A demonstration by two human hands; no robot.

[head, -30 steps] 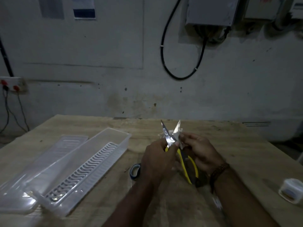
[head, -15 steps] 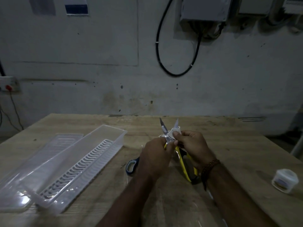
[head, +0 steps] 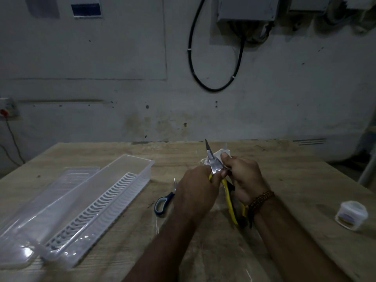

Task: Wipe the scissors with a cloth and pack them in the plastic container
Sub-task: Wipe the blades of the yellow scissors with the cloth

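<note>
Yellow-handled scissors (head: 213,163) are held blades-up over the middle of the wooden table (head: 305,180). My left hand (head: 196,189) grips them near the pivot. My right hand (head: 243,180) pinches a white cloth (head: 220,154) around the right blade, which the cloth covers; the left blade points up bare. A second pair of scissors with a blue-grey handle (head: 162,203) lies on the table just left of my left hand, mostly hidden by it. The clear plastic container (head: 130,169), with a white slotted tray inside, stands open at the left.
The container's clear lid (head: 61,180) lies flat beside it at the far left. A small round white tub (head: 352,214) sits near the right edge. A wall with a black cable loop and a socket rises behind the table.
The cloth in my right hand has slid up over the right blade, which now is covered. The scissors stay upright in my left hand.
</note>
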